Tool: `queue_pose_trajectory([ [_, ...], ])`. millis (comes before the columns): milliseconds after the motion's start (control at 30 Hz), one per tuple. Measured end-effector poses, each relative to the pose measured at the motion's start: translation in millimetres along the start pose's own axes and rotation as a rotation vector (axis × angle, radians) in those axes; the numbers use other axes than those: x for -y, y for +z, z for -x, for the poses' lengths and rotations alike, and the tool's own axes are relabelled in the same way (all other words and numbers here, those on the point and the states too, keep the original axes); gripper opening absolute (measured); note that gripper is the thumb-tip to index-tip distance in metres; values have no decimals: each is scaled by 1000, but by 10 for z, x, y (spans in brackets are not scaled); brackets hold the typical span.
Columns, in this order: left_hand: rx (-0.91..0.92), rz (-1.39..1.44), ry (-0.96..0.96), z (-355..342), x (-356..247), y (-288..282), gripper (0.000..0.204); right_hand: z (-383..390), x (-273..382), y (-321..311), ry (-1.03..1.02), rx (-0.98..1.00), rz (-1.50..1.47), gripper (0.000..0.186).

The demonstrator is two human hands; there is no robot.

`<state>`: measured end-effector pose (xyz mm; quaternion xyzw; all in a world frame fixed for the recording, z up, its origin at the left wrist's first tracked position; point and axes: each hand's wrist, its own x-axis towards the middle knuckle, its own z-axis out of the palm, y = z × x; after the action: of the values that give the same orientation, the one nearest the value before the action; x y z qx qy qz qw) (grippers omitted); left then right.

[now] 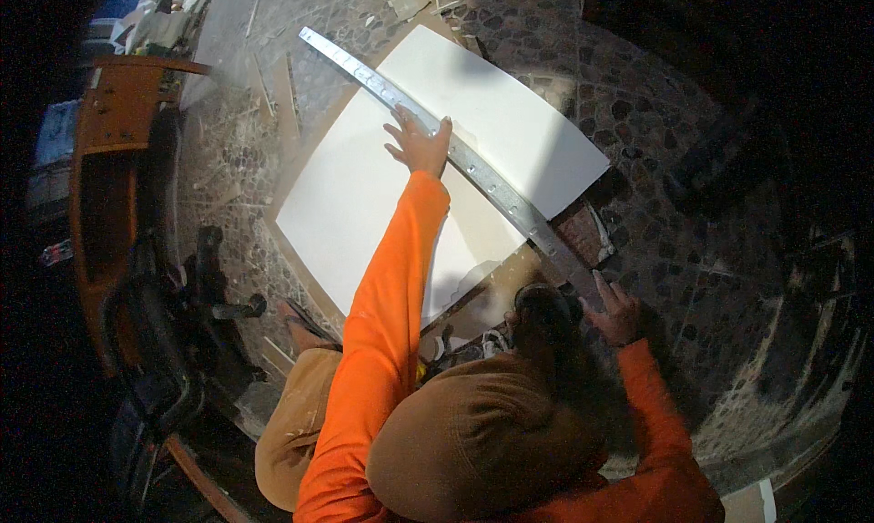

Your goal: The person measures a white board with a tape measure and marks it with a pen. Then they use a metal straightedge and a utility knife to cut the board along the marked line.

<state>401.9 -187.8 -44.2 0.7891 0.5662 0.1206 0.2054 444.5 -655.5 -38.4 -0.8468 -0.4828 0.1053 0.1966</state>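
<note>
A long silvery metal profile (496, 188) with small holes lies slantwise across white boards, from far left to near right. My left hand (422, 145) holds the profile down near its middle, thumb at the far edge and fingers spread over it and the board. At the near right end, my right hand (617, 315) grips the profile in shadow, its fingers partly dark. Under the profile are a white board (350, 204) on the left and another white board (510, 113) on the right. A beige strip shows between them.
Brown cardboard (305, 282) edges out from beneath the boards. Scraps and dust lie on the stone-patterned floor (674, 223). A wooden cabinet (118, 104) and a black chair (155, 350) stand at the left. My brown-clad knee (482, 423) is close below the boards.
</note>
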Motion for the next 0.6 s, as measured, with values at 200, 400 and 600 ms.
queue_pose_trajectory([
  [200, -49, -22, 0, -5, 11, 19, 108, 27, -64, 63, 22, 37, -57, 70],
  [400, -83, -5, 34, 14, 113, 68, 102, 66, -11, 50, 14, -8, -60, 69],
  [600, -37, 7, 12, 43, -5, 42, 100, 41, 68, 30, 17, -33, -45, 68],
])
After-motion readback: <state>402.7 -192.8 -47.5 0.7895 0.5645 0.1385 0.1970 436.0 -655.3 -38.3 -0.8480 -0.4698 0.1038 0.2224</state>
